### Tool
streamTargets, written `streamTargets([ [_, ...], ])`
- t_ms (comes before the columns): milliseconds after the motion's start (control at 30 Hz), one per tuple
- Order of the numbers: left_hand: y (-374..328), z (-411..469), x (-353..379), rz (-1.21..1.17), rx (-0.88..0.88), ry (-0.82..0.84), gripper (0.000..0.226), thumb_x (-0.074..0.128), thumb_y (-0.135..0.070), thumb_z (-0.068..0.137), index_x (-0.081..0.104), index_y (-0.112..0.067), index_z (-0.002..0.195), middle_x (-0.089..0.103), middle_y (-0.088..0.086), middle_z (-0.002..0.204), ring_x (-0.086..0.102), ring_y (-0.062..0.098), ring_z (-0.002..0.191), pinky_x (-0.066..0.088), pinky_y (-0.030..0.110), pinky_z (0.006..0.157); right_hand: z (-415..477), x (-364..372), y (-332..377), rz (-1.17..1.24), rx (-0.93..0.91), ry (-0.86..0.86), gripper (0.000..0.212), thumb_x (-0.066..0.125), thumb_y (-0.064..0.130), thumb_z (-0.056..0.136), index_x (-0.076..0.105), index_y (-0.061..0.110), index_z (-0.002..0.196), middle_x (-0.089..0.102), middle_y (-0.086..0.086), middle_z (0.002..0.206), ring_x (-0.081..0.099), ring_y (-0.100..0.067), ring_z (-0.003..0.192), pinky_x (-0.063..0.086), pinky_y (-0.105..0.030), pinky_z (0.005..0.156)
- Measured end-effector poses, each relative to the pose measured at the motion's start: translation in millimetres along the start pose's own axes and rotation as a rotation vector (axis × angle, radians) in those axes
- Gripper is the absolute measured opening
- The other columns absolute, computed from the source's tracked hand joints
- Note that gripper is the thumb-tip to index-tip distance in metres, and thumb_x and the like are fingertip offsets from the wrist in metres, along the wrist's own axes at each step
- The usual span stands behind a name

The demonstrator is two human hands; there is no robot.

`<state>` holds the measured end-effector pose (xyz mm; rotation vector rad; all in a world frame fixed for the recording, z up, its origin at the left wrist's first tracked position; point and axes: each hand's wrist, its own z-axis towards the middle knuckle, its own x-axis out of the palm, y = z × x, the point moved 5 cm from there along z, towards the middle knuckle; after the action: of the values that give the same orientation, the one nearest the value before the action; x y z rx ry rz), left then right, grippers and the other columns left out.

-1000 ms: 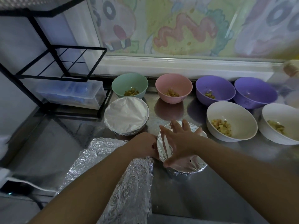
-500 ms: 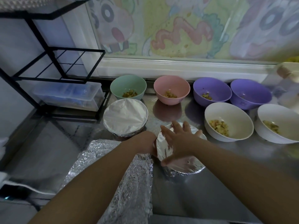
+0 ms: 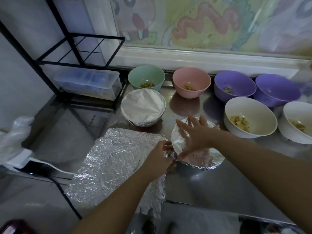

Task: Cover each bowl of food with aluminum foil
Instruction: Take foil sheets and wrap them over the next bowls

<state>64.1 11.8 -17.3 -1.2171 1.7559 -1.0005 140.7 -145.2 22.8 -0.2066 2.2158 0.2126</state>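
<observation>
A foil-covered bowl [image 3: 209, 157] stands on the steel counter in front of me. My right hand [image 3: 194, 134] lies flat on its foil top with the fingers spread. My left hand [image 3: 160, 157] pinches the crumpled foil edge at the bowl's left rim. Behind and to the left sits a second foil-covered bowl [image 3: 143, 107]. A loose sheet of aluminum foil [image 3: 114, 162] lies crinkled under my left forearm. Uncovered bowls with food stand behind: green [image 3: 146, 76], pink [image 3: 191, 80], two purple [image 3: 234, 83] [image 3: 276, 88] and two white [image 3: 249, 114] [image 3: 298, 119].
A black wire rack [image 3: 70, 48] stands at the left with a clear plastic box [image 3: 87, 83] on its bottom shelf. A white plastic bag [image 3: 15, 132] and a white cable [image 3: 50, 166] lie at the far left. The counter's front edge [image 3: 219, 208] runs below the bowl.
My left hand has slid down the bowl's left side toward me and now pinches the foil edge lower on the rim. My right hand stays flat on top.
</observation>
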Motion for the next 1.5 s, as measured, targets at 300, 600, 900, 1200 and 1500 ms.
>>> streamTargets([
  [300,20.3,8.1,17.1,-0.184,-0.055,0.046,0.048,0.071,-0.012,0.091,0.035,-0.016,0.124,0.064,0.006,0.107,0.070,0.012,0.078,0.054,0.027,0.063,0.5,1.0,-1.8,-0.013,-0.008,0.000,0.145,0.074,0.092,0.045,-0.019,0.058,0.150,-0.025,0.009,0.167,-0.023,-0.042,0.152,0.009,-0.087,0.105],
  [600,34.3,18.8,-1.5,-0.424,-0.135,0.153,0.032,0.060,0.011,0.091,0.054,0.003,0.121,0.065,0.019,0.114,0.066,0.024,0.100,0.056,0.027,0.081,0.5,2.1,-1.9,-0.010,-0.008,-0.004,0.146,0.074,0.091,0.044,-0.021,0.059,0.149,-0.026,0.008,0.166,-0.025,-0.041,0.152,0.008,-0.087,0.105],
  [900,3.7,27.9,-7.9,0.214,0.024,-0.007,0.017,0.073,-0.007,0.082,0.066,-0.018,0.093,0.065,-0.010,0.079,0.063,0.008,0.072,0.046,0.015,0.062,1.4,3.5,-2.0,0.002,-0.018,0.000,0.146,0.074,0.090,0.044,-0.022,0.058,0.149,-0.026,0.007,0.166,-0.027,-0.041,0.151,0.008,-0.087,0.105],
  [1200,3.5,8.5,8.1,0.486,0.215,-0.336,0.018,0.077,-0.034,0.080,0.070,-0.022,0.092,0.071,-0.011,0.082,0.063,0.001,0.072,0.048,0.019,0.064,-2.4,1.8,0.8,-0.001,-0.017,0.003,0.144,0.074,0.089,0.048,-0.023,0.056,0.150,-0.027,0.007,0.166,-0.026,-0.043,0.151,0.008,-0.087,0.105],
  [1500,12.0,-0.7,18.7,0.202,0.094,-0.552,0.009,0.075,-0.013,0.081,0.069,-0.013,0.088,0.069,-0.008,0.078,0.063,0.007,0.073,0.048,0.024,0.064,0.6,4.0,-1.6,-0.030,-0.029,-0.011,0.145,0.069,0.095,0.041,-0.022,0.058,0.148,-0.021,0.009,0.166,-0.022,-0.043,0.151,0.014,-0.087,0.103],
])
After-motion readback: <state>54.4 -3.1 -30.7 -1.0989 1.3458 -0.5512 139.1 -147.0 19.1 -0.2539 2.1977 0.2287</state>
